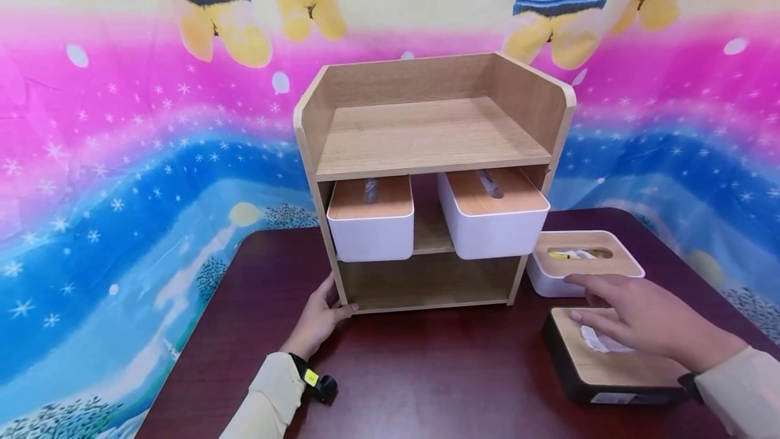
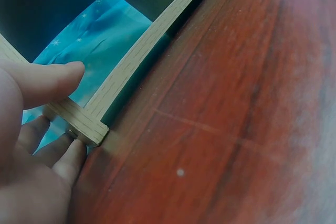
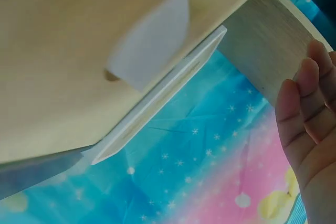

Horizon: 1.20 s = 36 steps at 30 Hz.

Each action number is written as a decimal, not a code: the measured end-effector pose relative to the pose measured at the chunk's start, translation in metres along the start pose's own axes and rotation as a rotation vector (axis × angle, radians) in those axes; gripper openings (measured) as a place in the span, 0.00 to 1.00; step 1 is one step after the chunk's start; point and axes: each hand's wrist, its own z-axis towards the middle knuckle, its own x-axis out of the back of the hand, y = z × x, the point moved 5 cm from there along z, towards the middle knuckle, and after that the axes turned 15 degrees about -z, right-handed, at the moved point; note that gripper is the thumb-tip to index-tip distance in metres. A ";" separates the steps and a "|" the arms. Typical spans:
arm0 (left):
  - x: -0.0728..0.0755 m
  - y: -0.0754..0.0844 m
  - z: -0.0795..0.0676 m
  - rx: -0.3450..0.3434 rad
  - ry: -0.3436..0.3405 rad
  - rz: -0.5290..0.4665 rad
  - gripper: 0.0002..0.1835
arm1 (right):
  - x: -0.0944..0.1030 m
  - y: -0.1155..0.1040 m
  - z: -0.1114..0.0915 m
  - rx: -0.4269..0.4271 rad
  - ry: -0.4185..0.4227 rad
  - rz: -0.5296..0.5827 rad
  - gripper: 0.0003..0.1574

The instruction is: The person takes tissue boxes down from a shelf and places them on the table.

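A light wooden desktop shelf (image 1: 426,134) stands on the dark red table (image 1: 426,364). Around the lower front corner of its left side panel (image 2: 89,127), my left hand (image 1: 318,320) grips with the thumb inside and the fingers outside. Over a black tissue box (image 1: 615,361) with a wooden lid, my right hand (image 1: 652,320) hovers with fingers extended, holding nothing. A white tissue (image 3: 157,40) sticks out of that lid. Just behind the hand lies a white tissue box (image 1: 585,239) with a wooden lid, partly covered by the fingers.
Inside the shelf's middle level sit two white wooden-lidded boxes, a left box (image 1: 372,236) and a right box (image 1: 500,232), both jutting past the front edge. A patterned cloth (image 1: 122,154) hangs behind the table and at its sides.
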 end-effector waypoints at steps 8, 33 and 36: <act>0.001 0.001 0.000 -0.004 -0.006 0.005 0.48 | -0.001 0.003 0.024 0.068 0.076 0.031 0.22; 0.013 -0.028 0.012 -0.004 0.019 0.008 0.50 | -0.019 0.022 0.086 -0.206 -0.124 0.594 0.57; 0.013 -0.026 0.011 -0.015 0.013 0.012 0.50 | -0.025 0.022 0.089 -0.225 -0.140 0.748 0.58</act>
